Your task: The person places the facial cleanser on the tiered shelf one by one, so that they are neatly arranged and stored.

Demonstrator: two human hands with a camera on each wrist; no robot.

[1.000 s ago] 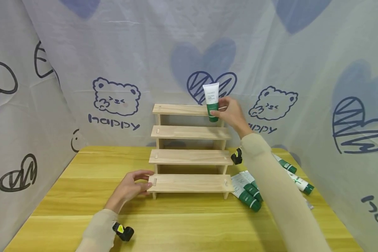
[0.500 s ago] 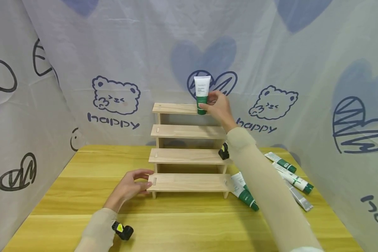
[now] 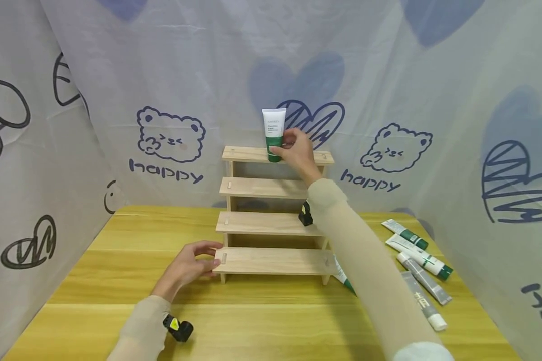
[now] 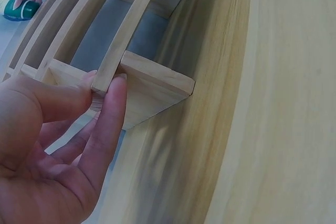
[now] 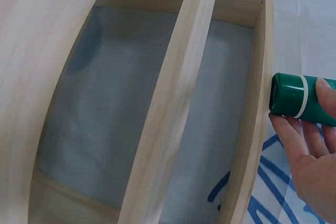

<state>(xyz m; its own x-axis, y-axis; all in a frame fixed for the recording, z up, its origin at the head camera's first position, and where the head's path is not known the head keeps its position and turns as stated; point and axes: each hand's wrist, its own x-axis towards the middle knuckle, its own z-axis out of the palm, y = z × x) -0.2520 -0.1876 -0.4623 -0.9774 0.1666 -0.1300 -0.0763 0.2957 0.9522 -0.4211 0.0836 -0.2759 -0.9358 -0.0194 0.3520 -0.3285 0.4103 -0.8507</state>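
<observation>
A four-step wooden display rack (image 3: 271, 260) stands on the table. At its top step, my right hand (image 3: 298, 150) grips a white and green squeeze tube (image 3: 274, 123) by the green lower part, upright with its cap down. In the right wrist view the green cap (image 5: 286, 95) is right at the top board's edge; whether it bears on the wood I cannot tell. My left hand (image 3: 187, 268) pinches the left end of the lowest step between thumb and finger, as the left wrist view shows at the board's corner (image 4: 107, 72).
Several tubes lie on the table to the right: green-and-white ones (image 3: 419, 255) and grey ones (image 3: 423, 301). Another tube (image 3: 343, 276) is partly hidden behind the right sleeve. A patterned cloth (image 3: 235, 75) hangs behind the rack and along both sides.
My right hand has carried the tube leftward and slightly up, from the right end of the top step to near its middle. The left hand keeps its place on the lowest step.
</observation>
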